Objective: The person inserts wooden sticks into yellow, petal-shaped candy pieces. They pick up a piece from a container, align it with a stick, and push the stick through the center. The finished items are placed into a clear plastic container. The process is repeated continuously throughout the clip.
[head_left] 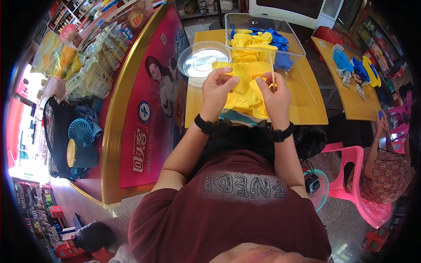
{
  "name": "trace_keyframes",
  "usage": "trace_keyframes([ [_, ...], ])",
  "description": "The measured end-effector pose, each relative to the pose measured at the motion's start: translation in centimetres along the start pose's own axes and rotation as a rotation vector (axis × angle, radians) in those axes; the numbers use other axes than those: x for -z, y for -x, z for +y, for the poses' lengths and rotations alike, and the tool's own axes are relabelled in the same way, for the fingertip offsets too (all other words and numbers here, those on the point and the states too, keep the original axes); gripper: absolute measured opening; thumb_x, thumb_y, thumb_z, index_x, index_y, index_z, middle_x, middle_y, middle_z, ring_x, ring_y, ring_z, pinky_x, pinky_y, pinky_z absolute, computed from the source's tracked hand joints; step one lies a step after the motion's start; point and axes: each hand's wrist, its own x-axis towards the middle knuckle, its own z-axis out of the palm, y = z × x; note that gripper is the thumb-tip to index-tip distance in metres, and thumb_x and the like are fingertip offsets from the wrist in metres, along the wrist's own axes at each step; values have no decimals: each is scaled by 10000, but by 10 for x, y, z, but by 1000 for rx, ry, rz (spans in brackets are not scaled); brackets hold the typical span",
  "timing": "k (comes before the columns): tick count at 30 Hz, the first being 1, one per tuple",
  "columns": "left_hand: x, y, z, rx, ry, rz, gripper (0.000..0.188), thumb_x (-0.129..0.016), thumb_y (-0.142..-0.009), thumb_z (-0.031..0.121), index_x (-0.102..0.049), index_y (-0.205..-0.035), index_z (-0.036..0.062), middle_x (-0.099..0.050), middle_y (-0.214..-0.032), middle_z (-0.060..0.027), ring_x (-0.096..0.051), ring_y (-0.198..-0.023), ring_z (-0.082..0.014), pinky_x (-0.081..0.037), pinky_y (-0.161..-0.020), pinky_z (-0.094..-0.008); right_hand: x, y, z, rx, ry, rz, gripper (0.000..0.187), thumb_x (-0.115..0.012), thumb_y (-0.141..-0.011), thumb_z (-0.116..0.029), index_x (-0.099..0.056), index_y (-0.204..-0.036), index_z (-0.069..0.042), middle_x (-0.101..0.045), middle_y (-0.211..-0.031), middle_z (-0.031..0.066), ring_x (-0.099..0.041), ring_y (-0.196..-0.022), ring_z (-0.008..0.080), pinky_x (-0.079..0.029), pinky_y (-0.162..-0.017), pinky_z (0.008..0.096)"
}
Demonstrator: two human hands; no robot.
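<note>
At one o'clock, just below the near edge of a clear box (298, 53), a bunch of soft yellow pieces (242, 95) sits between the person's two hands. At its twelve o'clock side, the left hand (216, 90) has thumb and fingertips pinched on the edge of one piece. Over toward two o'clock, the right hand (279, 94) has its fingers curled around a thin pale stick (271, 65) that points up toward twelve; its thumb lies against the yellow, though whether it also grips there I cannot tell. A black band circles each wrist.

More yellow pieces and blue pieces (280, 40) fill the box, which stands on a wooden table (313, 112). At twelve o'clock, beside the box, is a round clear tub (183, 65). A loose stick (308, 89) lies at two o'clock, and past it a second table (362, 107) bears blue and yellow things. Another person (380, 175) in a patterned top sits at three o'clock, near a pink chair (360, 193).
</note>
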Motion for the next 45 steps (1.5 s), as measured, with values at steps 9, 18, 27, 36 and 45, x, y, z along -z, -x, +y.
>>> trace_keyframes([
  [9,-3,11,21,290,272,-93,335,-712,-846,56,-592,-1157,19,-655,-856,-37,-594,-746,-85,-472,-643,-211,-12,16,-6,-114,-255,-209,198,-741,-843,-181,-641,-877,-14,-569,-682,-10,-475,-607,47,-392,-541,206],
  [18,-1,18,35,162,205,-128,298,-662,-877,19,-597,-1166,49,-668,-932,-51,-627,-809,-92,-507,-707,-214,-10,13,-4,-39,-249,-130,202,-704,-884,-193,-635,-887,-3,-540,-678,-36,-429,-596,34,-356,-526,201],
  [27,-4,20,21,68,237,-184,286,-619,-897,-6,-579,-1176,43,-646,-974,-56,-620,-874,-124,-512,-803,-258,-11,18,-13,-57,-248,-207,222,-713,-879,-206,-652,-887,8,-511,-659,-44,-413,-592,27,-336,-512,204],
  [36,-15,24,31,80,115,-150,271,-652,-864,3,-593,-1125,45,-534,-920,26,-508,-838,-55,-429,-785,-190,-11,18,-6,-36,-186,-206,206,-651,-913,-181,-675,-924,24,-562,-650,-10,-450,-581,50,-370,-526,228],
  [45,-10,21,28,-36,72,-114,311,-634,-839,-48,-607,-1140,28,-547,-872,16,-529,-826,-56,-438,-779,-183,-12,23,-18,-21,-239,-308,252,-632,-943,-225,-628,-854,10,-579,-675,-1,-477,-604,58,-388,-544,228],
])
